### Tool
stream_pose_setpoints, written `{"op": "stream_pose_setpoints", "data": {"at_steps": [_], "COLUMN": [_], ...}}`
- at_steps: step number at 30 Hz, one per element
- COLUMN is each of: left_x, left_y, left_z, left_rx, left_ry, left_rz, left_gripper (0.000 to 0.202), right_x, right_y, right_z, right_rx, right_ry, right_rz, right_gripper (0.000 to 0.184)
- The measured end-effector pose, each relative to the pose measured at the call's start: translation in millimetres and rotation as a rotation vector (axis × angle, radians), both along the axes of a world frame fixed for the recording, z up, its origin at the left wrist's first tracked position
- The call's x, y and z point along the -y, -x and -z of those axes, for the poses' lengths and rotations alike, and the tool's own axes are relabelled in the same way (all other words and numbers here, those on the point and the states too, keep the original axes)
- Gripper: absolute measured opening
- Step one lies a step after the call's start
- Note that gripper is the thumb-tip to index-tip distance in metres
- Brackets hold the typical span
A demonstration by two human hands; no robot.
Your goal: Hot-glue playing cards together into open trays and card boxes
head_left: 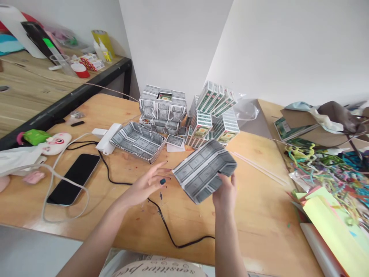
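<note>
My right hand (226, 190) grips the near right edge of a grey patterned panel made of playing cards (201, 169), tilted above the table. Fingers apart, my left hand (150, 182) hovers just left of the panel and holds nothing. Beyond it lies a shallow tray built of the same cards (138, 140). A box-like card structure (163, 105) stands behind the tray, with one gap in its top. To its right, green and white playing card boxes (215, 111) are stacked. A few loose cards (175, 141) lie between tray and boxes.
On the left are a phone (75, 179), a white cable (47, 188) and a white power strip (108, 138). A black cord (164, 221) crosses the table near me. Clear straws (259, 168), coloured paper (334, 219) and tangled colourful strands (331, 161) are at the right.
</note>
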State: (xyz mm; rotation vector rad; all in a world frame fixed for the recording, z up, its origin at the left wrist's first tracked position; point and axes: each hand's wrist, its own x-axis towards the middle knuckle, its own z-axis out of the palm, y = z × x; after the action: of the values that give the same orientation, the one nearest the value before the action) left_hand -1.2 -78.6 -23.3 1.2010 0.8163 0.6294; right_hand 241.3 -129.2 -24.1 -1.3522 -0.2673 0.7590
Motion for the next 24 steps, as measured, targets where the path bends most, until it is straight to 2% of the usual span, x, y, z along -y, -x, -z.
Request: {"op": "stream_pose_setpoints", "data": {"at_steps": [2, 3, 6, 9, 12, 13, 15, 17, 20, 22, 24], "left_x": [8.4, 11.8, 15.5, 10.6, 3.0, 0.7, -2.3, -2.9, 0.5, 4.3, 8.1], "left_y": [-6.6, -10.7, -20.9, -24.1, -24.1, -24.4, -26.2, -29.0, -33.4, -35.9, -38.0], "left_z": [9.6, 13.8, 17.4, 6.8, -1.5, -0.3, 8.7, 23.5, 44.2, 51.2, 52.3], "left_rx": [-0.045, -0.111, -0.27, -0.242, -0.158, -0.148, -0.177, -0.278, -0.422, -0.403, -0.358], "left_ry": [0.055, 0.066, -0.053, -0.11, -0.109, -0.118, -0.149, -0.155, -0.155, -0.149, -0.137], "left_rz": [0.043, 0.023, -0.183, -0.286, -0.318, -0.332, -0.369, -0.384, -0.376, -0.402, -0.449], "left_gripper": [0.066, 0.065, 0.053, 0.055, 0.067, 0.071, 0.073, 0.068, 0.054, 0.048, 0.045], "right_x": [2.1, 3.6, 9.5, 17.8, 29.5, 33.9, 42.4, 49.5, 56.9, 60.0, 62.2], "right_y": [17.4, 24.9, 36.7, 31.5, 19.0, 15.1, 8.2, 1.3, -12.1, -22.6, -32.3], "right_z": [1.8, 1.6, -2.3, -5.1, -1.0, 1.7, 7.8, 13.2, 19.7, 24.6, 31.0], "right_rx": [0.0, 0.023, 0.191, 0.316, 0.372, 0.406, 0.464, 0.534, 0.728, 0.848, 0.905], "right_ry": [0.04, 0.048, 0.068, 0.171, 0.334, 0.377, 0.438, 0.497, 0.624, 0.716, 0.794], "right_rz": [-0.082, -0.104, -0.209, -0.327, -0.463, -0.513, -0.581, -0.527, -0.265, -0.131, -0.089], "right_gripper": [0.062, 0.071, 0.085, 0.075, 0.048, 0.04, 0.038, 0.037, 0.036, 0.039, 0.042]}}
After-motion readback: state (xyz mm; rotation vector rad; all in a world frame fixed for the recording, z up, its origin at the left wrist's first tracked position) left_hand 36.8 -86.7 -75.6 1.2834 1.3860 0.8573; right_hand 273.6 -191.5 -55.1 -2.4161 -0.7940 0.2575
